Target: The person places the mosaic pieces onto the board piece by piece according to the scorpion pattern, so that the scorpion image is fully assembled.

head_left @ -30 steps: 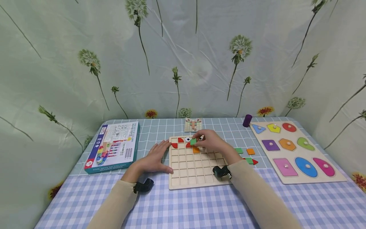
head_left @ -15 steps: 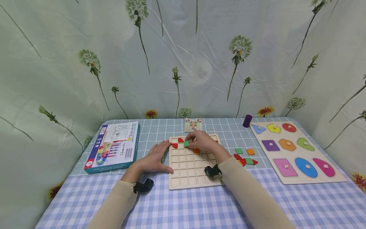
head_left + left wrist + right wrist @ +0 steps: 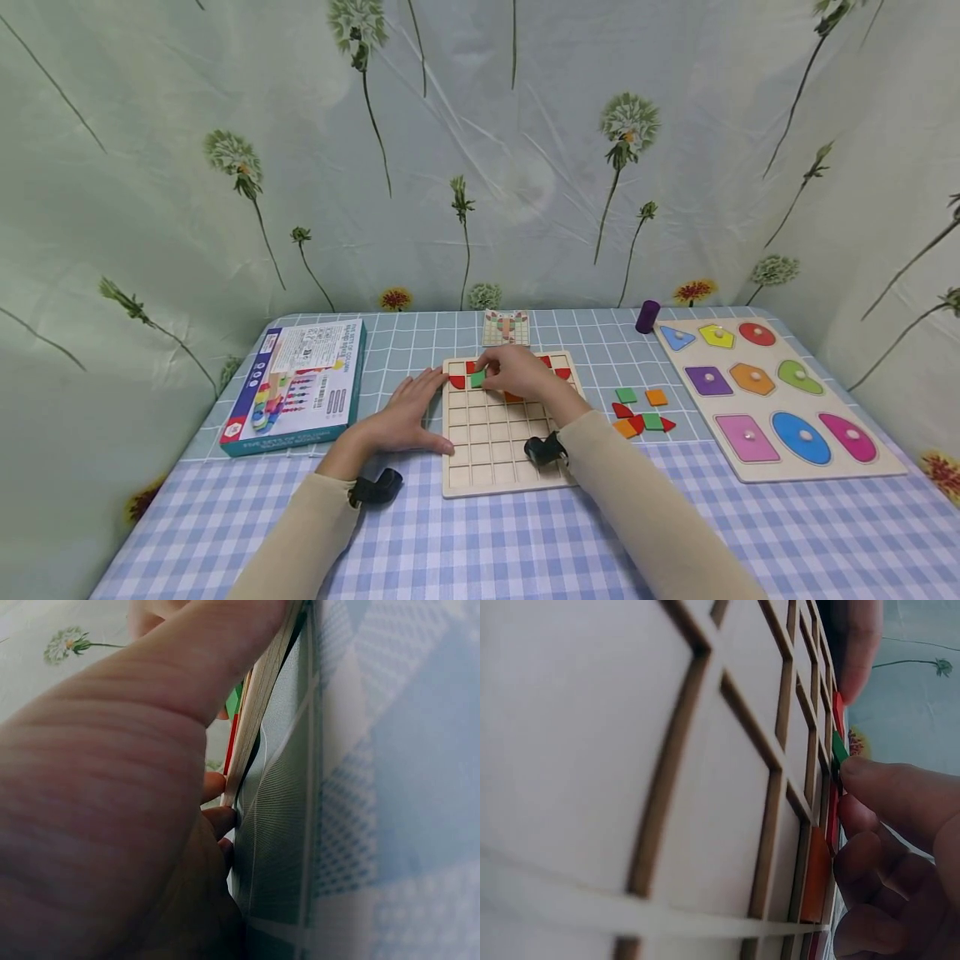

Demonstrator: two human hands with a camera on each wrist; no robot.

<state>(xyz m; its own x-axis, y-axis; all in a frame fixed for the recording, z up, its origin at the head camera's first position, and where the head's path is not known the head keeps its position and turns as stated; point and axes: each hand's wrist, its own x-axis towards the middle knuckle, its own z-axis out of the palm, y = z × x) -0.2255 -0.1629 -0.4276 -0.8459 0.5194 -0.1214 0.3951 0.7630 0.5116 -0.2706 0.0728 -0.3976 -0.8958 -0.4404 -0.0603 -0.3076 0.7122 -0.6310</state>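
A wooden grid board (image 3: 491,454) lies on the table, with red pieces (image 3: 457,382) in its upper cells. My right hand (image 3: 517,371) pinches a green square tile (image 3: 477,379) between thumb and fingers at a cell in the second row. In the right wrist view the green tile (image 3: 840,748) is tilted at the thumb tip, with an orange tile (image 3: 815,874) set in the grid nearer the camera. Fingers spread, my left hand (image 3: 405,421) rests along the board's left edge. The left wrist view shows the left thumb (image 3: 187,660) against the board's side (image 3: 262,690).
Right of the board lie loose tiles, among them a green square (image 3: 626,396) and an orange square (image 3: 656,397). A knobbed shape puzzle (image 3: 731,406) is farther right, beside a purple cylinder (image 3: 648,317). A pattern card (image 3: 506,328) stands behind the board; a toy box (image 3: 307,387) lies left.
My right hand has moved left over the board with the green tile, lowering it to the second row. The loose tiles at right have come into view. The left hand stays put.
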